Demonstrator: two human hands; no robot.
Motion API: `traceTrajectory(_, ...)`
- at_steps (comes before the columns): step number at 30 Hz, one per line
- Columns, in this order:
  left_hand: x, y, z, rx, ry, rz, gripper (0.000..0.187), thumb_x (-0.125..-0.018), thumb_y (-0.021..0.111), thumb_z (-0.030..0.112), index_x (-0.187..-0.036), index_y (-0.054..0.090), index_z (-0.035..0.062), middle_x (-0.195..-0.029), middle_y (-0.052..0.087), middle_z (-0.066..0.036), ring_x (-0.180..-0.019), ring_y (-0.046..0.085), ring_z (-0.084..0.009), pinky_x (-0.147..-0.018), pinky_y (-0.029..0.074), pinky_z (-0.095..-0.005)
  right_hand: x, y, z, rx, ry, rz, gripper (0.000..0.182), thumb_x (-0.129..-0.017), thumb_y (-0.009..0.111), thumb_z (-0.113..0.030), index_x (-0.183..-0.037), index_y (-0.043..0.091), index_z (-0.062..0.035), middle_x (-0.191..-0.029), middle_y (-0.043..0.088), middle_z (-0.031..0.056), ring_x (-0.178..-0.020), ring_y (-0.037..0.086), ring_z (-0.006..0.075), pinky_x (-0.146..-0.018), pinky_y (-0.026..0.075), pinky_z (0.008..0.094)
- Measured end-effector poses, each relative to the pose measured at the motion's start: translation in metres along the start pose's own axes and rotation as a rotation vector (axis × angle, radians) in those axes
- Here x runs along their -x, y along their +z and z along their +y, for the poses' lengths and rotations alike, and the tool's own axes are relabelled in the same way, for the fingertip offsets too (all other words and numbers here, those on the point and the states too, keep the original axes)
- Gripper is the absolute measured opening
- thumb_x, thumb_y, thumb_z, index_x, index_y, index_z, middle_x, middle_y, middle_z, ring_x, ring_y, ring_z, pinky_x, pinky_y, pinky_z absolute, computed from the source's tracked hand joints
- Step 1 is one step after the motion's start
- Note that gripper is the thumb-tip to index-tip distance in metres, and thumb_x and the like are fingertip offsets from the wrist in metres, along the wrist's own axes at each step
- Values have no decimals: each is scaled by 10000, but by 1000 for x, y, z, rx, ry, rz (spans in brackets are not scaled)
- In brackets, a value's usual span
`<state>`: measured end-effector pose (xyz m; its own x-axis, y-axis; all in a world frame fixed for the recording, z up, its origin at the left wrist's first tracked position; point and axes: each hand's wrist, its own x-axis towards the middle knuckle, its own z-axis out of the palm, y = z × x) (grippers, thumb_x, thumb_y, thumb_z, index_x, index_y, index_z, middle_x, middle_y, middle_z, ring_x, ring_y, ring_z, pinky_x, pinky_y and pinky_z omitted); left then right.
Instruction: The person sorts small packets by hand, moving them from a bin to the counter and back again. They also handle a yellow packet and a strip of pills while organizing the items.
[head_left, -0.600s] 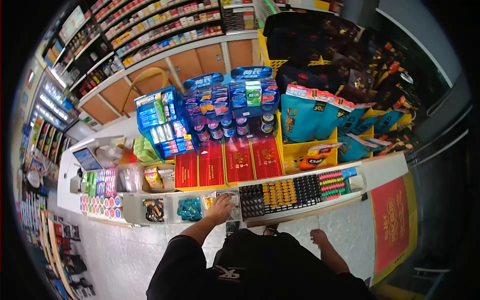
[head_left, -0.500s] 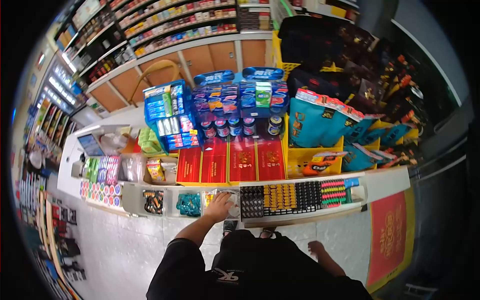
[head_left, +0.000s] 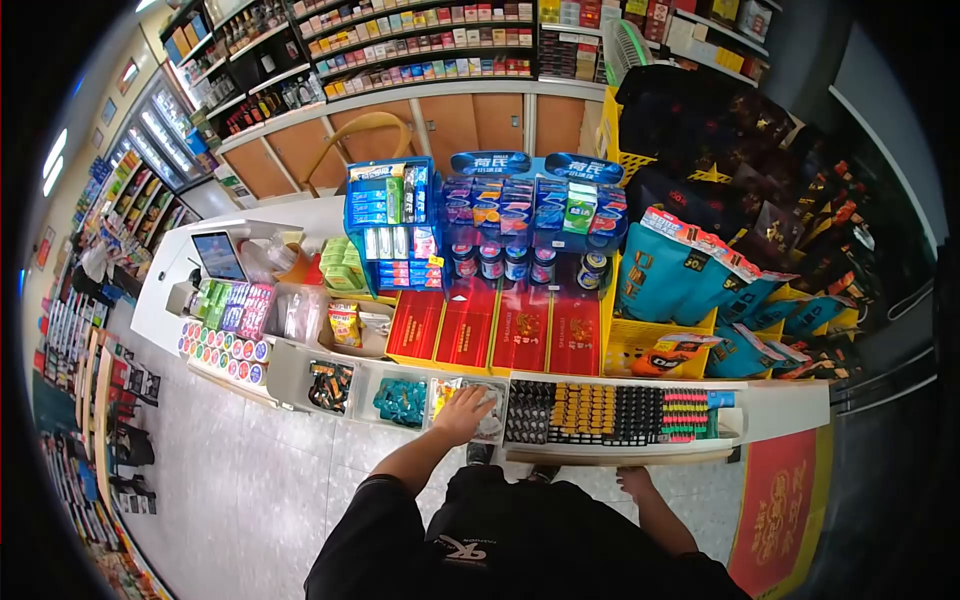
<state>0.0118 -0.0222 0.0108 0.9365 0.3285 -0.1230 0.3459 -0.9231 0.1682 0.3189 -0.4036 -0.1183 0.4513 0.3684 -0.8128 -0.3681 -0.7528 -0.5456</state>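
My left hand (head_left: 466,412) lies palm down over a white bin (head_left: 487,437), its fingers stretched out. Beside and partly under it is a yellow packet (head_left: 443,393); the bin's other contents are mostly covered by the hand. Just left are teal wrapped packets (head_left: 399,402) in their own bin. To the right stand rows of black-wrapped pieces (head_left: 529,411) and yellow-wrapped pieces (head_left: 584,409). My right hand (head_left: 633,481) hangs below the counter's front edge with loosely bent fingers, and nothing shows in it.
Red boxes (head_left: 465,332) lie behind the bins. Blue gum racks (head_left: 392,225) and gum jars (head_left: 515,264) rise beyond. Teal bags (head_left: 660,268) fill yellow crates (head_left: 629,340) at right. A red and yellow banner (head_left: 775,510) hangs right of my right hand; a tablet (head_left: 217,257) stands far left.
The view has shifted, so the counter sits farther right and slightly lower. My right hand has come up near the counter's front edge. My left hand remains over the same bin.
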Motion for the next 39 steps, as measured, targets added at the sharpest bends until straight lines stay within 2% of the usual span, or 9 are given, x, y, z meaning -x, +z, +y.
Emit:
traceTrajectory(7, -13, -7, 4, 11, -54, -36, 712, -793, 647, 232, -1449, 382, 154, -1458, 369, -186, -1378, 323, -359, -1150, 237, -468, -11, 31, 40, 227, -73, -87, 264, -849, 604, -281, -999, 650, -70, -878, 653, 55, -744, 634, 198, -588, 491, 377)
traceTrajectory(8, -16, -5, 1, -9, -46, -48, 726, -787, 658, 240, -1451, 377, 148, -1452, 372, -190, -1376, 323, -358, -1149, 233, -466, -57, 20, 108, 466, -432, -112, 291, -833, 591, -335, -947, 672, -80, -865, 680, 87, -771, 663, 249, -617, 513, 421)
traceTrajectory(11, -22, -23, 4, -42, -25, -125, 735, -780, 670, 248, -1446, 379, 135, -1433, 386, -192, -1366, 332, -354, -1143, 238, -460, -4, 13, 100, 1155, -811, -112, 304, -800, 605, -347, -898, 691, -72, -854, 694, 143, -806, 676, 319, -681, 527, 467)
traceTrajectory(13, -27, -27, 1, -59, -11, -186, 730, -780, 671, 248, -1440, 385, 128, -1420, 396, -189, -1359, 342, -350, -1137, 247, -456, 37, 18, 85, 1160, -340, -189, 111, -809, 612, -150, -887, 664, -90, -873, 675, 131, -810, 652, 332, -709, 520, 436)
traceTrajectory(15, -29, -11, -6, -75, 24, -139, 706, -742, 665, 188, -1407, 434, 137, -1350, 445, -167, -1307, 393, -338, -1094, 308, -443, 36, 14, 129, 641, -104, -166, 132, -802, 623, -154, -906, 672, -89, -895, 681, 137, -865, 655, 321, -728, 523, 435)
traceTrajectory(22, -29, -2, -18, -49, 106, -52, 625, -744, 699, 223, -1327, 507, 104, -1317, 471, -158, -1286, 414, -318, -1088, 319, -426, 45, 13, 138, 1127, -774, -82, 170, -865, 609, -224, -849, 642, -58, -743, 615, 91, -678, 601, 235, -576, 494, 402)
traceTrajectory(25, -32, 5, -23, -104, 160, 21, 549, -747, 696, 218, -1263, 552, 101, -1293, 489, -144, -1299, 404, -310, -1074, 337, -428, 55, 41, 89, -36, 86, 79, 176, -867, 582, -219, -840, 630, -52, -717, 590, 63, -597, 558, 182, -510, 459, 342)
traceTrajectory(37, -35, -8, -15, -66, 113, -196, 536, -766, 674, 209, -1266, 527, 86, -1309, 515, -97, -1297, 404, -284, -1061, 362, -442, 55, 57, 58, 12, 16, 96, 238, -842, 629, -174, -998, 666, 2, -844, 665, 128, -754, 644, 256, -649, 526, 378)
traceTrajectory(39, -35, -7, -17, -48, 121, -142, 511, -760, 674, 205, -1242, 541, 101, -1274, 532, -90, -1274, 423, -283, -1051, 365, -444, 54, 41, 67, 1234, -538, -76, 242, -799, 628, -140, -1009, 678, -31, -894, 687, 129, -809, 672, 280, -675, 538, 387)
